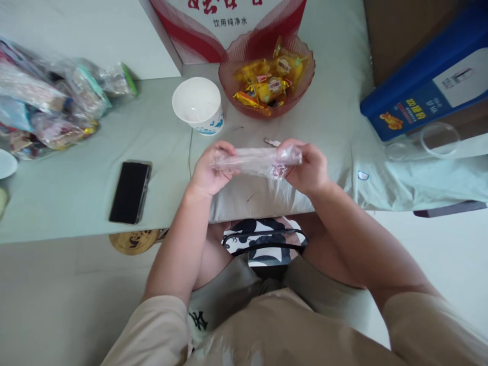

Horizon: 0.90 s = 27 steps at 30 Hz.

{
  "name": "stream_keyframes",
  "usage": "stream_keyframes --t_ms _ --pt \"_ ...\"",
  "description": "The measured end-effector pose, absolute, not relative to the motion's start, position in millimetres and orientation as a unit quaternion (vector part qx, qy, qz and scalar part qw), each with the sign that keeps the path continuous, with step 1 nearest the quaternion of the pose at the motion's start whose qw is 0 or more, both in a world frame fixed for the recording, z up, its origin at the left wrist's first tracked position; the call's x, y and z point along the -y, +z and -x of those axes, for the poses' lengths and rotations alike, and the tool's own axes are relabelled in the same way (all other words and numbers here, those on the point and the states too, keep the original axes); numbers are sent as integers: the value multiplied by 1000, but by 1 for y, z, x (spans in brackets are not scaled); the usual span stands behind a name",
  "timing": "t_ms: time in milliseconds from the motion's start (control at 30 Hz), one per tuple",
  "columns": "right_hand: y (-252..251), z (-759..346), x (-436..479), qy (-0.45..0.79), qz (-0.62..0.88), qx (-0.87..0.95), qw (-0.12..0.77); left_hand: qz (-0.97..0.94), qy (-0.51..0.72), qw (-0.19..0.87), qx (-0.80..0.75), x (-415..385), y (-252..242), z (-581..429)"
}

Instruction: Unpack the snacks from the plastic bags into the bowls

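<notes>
A clear crinkled plastic wrapper (254,160) is stretched level between my hands above the near edge of the table. Its left end is pinched in my left hand (214,170), thumb on top. My right hand (308,168) grips the other end, with fingers curled round it. Whether anything lies inside the wrapper, I cannot tell. Just beyond my left hand stands a white paper cup (199,105) with a blue pattern. A small white-and-metal piece (271,143) lies on the cloth behind the wrapper, close to my right hand.
A pink bowl (229,84) holds yellow-wrapped snacks. To the left are a black phone (129,193) and a heap of plastic-bagged packets (64,101). On the right, a clear plastic cup (438,140) lies beside a blue box (396,119). The table's front edge runs below my hands.
</notes>
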State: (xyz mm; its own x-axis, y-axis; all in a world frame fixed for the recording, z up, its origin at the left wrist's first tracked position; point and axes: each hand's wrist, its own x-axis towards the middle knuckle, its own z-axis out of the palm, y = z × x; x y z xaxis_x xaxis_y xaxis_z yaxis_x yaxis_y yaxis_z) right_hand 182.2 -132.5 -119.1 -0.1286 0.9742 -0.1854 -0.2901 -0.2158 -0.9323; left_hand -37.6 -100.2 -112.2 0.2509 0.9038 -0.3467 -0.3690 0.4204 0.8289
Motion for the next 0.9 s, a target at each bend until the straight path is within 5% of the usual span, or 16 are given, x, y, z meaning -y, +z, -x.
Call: stream_keyframes --t_ms 133,367,633,900 --pt "-120 -185 134 578 494 468 451 -411 448 651 -456 96 -126 41" --pt "-135 -183 134 356 618 533 456 -572 560 292 -523 110 -145 42" --pt "-126 -166 143 268 494 653 508 -680 501 362 -395 117 -160 30" --pt "-110 -141 157 508 427 608 436 -590 463 527 -400 134 -126 31"
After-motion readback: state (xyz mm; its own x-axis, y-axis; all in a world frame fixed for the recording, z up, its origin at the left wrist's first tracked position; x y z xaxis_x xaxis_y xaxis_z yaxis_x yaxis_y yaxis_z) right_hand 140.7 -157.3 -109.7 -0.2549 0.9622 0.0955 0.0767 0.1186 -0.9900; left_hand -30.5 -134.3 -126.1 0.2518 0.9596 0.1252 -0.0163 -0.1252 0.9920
